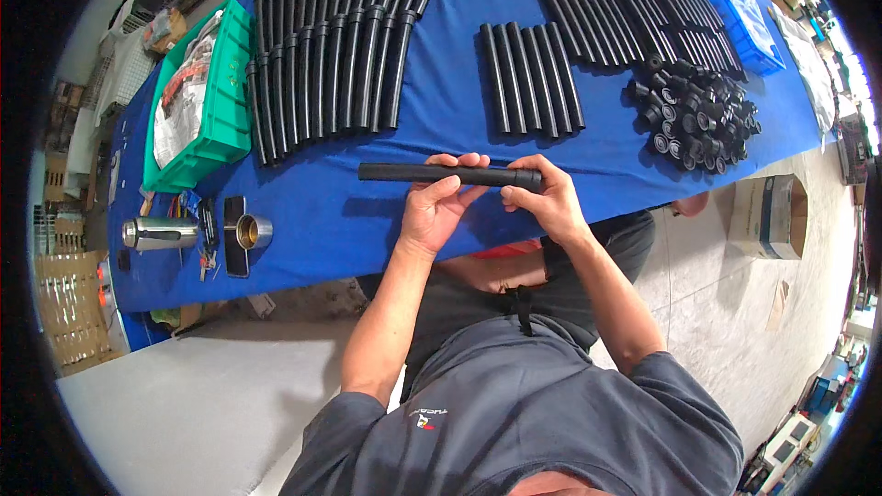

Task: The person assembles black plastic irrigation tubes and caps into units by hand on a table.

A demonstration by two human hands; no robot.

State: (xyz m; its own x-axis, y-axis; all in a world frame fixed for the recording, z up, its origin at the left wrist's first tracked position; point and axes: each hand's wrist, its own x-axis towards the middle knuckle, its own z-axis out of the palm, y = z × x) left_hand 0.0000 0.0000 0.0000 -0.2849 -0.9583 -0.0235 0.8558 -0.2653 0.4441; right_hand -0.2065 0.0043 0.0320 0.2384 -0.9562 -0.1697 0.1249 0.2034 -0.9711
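A black tube (395, 172) lies level across both hands, just above the near part of the blue-covered table. My left hand (439, 202) grips it around the middle, fingers behind and thumb in front. At the tube's right end sits a wider black cap (525, 180), and my right hand (551, 197) is closed around it with the thumb and fingers. How far the tube goes into the cap is hidden. Beyond my hands a short row of plain black tubes (533, 78) lies side by side. To the right is a heap of loose black caps (694, 119).
Capped tubes (335, 64) lie in rows at the far left, beside a green crate (241, 83). More plain tubes (634, 9) and a blue basket (767, 60) are far right. A flask (161, 233), a metal cup (254, 231) and a phone (235, 262) stand near left. A cardboard box (767, 216) is on the floor.
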